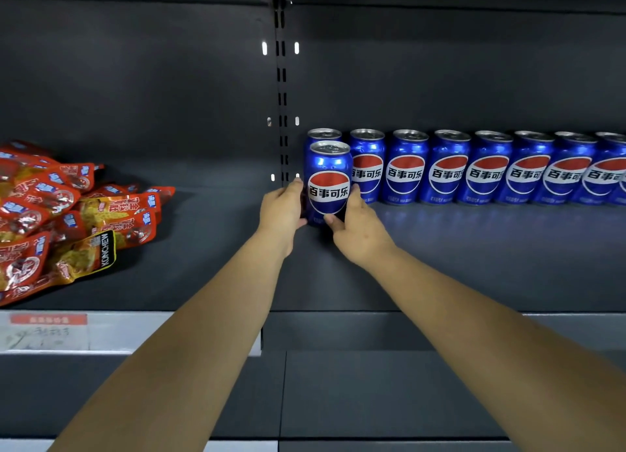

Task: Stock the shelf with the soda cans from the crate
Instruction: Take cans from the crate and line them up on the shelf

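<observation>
Dark grey metal shelf [474, 248] with a dark back panel fills the view, seen from the front and slightly above. A slotted upright post [282, 95] divides the back panel into a left and a right bay.

Along the far edge of the right bay, a row of blue soda cans [447, 167] stands upright, side by side, running off the right edge of the view. Each shows a red, white and blue round logo with white Chinese lettering, facing forward.

At the left end of that row, one more blue can, the front can [329, 184], stands upright just in front of the row's first can [324, 134], which is mostly hidden behind it. Two bare arms reach in from the near edge. The left hand [283, 211] wraps its fingers round the front can's left side. The right hand [359, 234] clamps the right side, thumb pressed to the lower front. Its base is hidden by the hands, so it may be resting on the shelf or just above it.

In the left bay, well apart from the cans, lies a loose heap of red and orange snack packets [67, 214]. A blurred price label [47, 331] sits on the shelf's near left edge.
</observation>
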The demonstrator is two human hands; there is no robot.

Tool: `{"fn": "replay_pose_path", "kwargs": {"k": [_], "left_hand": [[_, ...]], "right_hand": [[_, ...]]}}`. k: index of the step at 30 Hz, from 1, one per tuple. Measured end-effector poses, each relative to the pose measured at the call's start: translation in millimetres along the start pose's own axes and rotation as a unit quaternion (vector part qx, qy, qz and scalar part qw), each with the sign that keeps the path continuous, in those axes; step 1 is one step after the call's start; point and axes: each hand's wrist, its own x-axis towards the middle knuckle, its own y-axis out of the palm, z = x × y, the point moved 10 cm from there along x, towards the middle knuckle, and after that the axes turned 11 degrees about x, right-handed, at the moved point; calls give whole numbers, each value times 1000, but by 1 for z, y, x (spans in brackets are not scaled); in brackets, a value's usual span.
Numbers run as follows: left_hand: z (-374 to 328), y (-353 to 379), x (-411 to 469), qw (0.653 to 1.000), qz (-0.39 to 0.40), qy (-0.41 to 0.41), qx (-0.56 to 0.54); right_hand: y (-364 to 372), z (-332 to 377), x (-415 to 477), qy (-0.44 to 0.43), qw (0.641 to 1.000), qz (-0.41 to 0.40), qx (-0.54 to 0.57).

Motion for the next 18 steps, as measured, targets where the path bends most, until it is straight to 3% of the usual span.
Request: {"fn": "replay_pose_path", "kwargs": {"k": [18], "left_hand": [[2, -1, -6, 1000, -4, 1, 22]], "right_hand": [[-11, 8, -9, -15, 998, -3, -54]]}}
